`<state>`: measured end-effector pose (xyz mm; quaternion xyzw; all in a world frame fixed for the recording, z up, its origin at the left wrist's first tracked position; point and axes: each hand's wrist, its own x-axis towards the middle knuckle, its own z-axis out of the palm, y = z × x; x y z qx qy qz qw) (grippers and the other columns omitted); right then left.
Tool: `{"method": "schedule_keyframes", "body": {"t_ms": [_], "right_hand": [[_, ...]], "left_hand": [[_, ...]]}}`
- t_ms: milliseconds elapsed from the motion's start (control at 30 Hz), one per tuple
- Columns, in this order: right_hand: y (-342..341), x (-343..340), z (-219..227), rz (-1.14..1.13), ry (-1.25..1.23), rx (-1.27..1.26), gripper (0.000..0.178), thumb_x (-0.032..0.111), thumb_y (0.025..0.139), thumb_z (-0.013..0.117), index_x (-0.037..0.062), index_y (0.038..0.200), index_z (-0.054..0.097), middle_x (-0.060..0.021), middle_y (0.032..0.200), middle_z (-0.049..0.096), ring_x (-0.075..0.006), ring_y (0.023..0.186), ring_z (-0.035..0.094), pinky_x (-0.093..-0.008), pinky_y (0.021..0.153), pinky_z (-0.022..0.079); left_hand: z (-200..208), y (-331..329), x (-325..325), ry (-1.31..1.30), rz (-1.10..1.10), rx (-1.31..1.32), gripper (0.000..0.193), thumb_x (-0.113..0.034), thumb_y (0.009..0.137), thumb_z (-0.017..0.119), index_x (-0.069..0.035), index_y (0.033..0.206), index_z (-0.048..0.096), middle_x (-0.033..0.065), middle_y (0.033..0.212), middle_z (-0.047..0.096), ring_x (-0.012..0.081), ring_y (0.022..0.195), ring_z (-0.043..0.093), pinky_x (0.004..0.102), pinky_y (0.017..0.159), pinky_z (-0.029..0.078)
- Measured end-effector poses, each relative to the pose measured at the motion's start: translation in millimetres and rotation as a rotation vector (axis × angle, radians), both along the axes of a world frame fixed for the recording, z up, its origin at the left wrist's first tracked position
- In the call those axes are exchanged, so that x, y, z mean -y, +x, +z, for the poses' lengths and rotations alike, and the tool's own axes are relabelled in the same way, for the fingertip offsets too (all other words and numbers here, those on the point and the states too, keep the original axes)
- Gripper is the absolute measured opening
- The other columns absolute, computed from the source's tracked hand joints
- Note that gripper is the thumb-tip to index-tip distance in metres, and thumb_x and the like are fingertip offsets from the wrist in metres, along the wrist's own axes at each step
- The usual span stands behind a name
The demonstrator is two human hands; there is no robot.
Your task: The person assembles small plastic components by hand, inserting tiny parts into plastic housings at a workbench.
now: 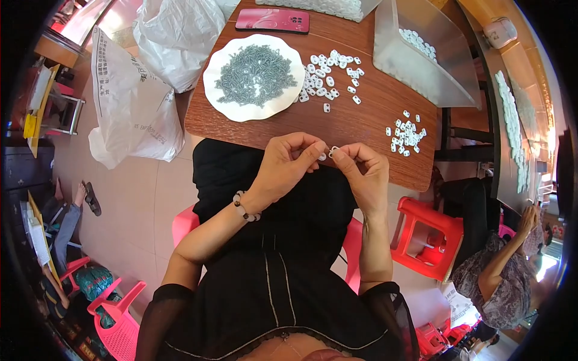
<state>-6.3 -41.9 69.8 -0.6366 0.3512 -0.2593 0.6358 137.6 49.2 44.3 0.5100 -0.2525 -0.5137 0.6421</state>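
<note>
My left hand (pixel 288 161) and my right hand (pixel 365 174) meet just over the near edge of the brown table (pixel 241 133). My left thumb and fingers pinch a small white plastic piece (pixel 323 156). Close beside it, my right thumb and forefinger grip another small white piece (pixel 332 151), mostly hidden by the fingertips. Beyond my left hand stands a white scalloped plate (pixel 212 93) heaped with small grey screws (pixel 256 72). Loose white two-holed plastic pieces (pixel 319 75) lie right of the plate. A second pile of white pieces (pixel 408 135) sits near the table's right end.
A pink phone (pixel 273 21) lies at the far left edge. Far right stands a translucent bin (pixel 415 75) holding white pieces. White sacks (pixel 135 114) rest on the floor at left. A red stool (pixel 428 237) is at right, near another seated person (pixel 497 283).
</note>
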Motion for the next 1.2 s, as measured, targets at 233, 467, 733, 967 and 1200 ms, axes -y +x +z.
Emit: {"method": "schedule_keyframes", "body": {"t_ms": [233,467,733,967,1200], "right_hand": [[-2.2,-1.3,4.1,-0.026,-0.085,-0.061,0.012,0.010,0.085,0.068,-0.0013,0.081,0.066,0.0012,0.068,0.063,-0.0019,0.062,0.053,-0.0171,0.058,0.041],[-3.8,-0.2,-1.1,0.001,-0.150,-0.091,0.009,0.007,0.086,0.067,-0.0015,0.083,0.066,0.0020,0.073,0.063,-0.0011,0.064,0.052,-0.0151,0.058,0.039],[-2.7,-0.8,-0.3,-0.002,-0.208,-0.112,0.009,0.007,0.085,0.067,-0.0013,0.082,0.065,0.0017,0.072,0.063,-0.0012,0.065,0.053,-0.0154,0.058,0.040],[-0.9,-1.0,-2.4,0.007,-0.285,-0.132,0.011,0.008,0.084,0.068,-0.0013,0.081,0.065,0.0007,0.071,0.063,-0.0021,0.064,0.053,-0.0174,0.058,0.041],[0.9,-1.7,-2.8,-0.005,-0.273,-0.183,0.012,0.011,0.080,0.071,-0.0009,0.080,0.067,-0.0083,0.074,0.062,-0.0126,0.066,0.062,-0.0243,0.062,0.049]], "left_hand": [[-2.3,-0.6,-2.3,-0.002,-0.020,0.085,0.019,-0.017,0.092,0.062,0.002,0.095,0.066,0.0015,0.081,0.065,0.0051,0.068,0.055,0.0190,0.062,0.046],[-1.9,-3.9,-1.6,-0.002,0.011,0.157,0.016,-0.014,0.089,0.064,0.001,0.090,0.067,-0.0011,0.073,0.063,0.0031,0.064,0.054,0.0180,0.058,0.043],[-3.2,-0.9,-3.2,0.014,-0.024,0.190,0.018,-0.017,0.091,0.062,0.001,0.093,0.066,-0.0002,0.077,0.063,0.0038,0.067,0.054,0.0186,0.060,0.044],[-3.5,-3.2,-2.3,0.005,-0.003,0.183,0.017,-0.014,0.090,0.063,0.002,0.091,0.066,-0.0004,0.076,0.063,0.0036,0.066,0.055,0.0183,0.059,0.044],[-5.4,-4.9,-3.5,-0.007,0.053,0.246,0.010,-0.007,0.087,0.063,0.003,0.088,0.066,0.0012,0.073,0.063,0.0037,0.064,0.054,0.0185,0.057,0.043]]}}
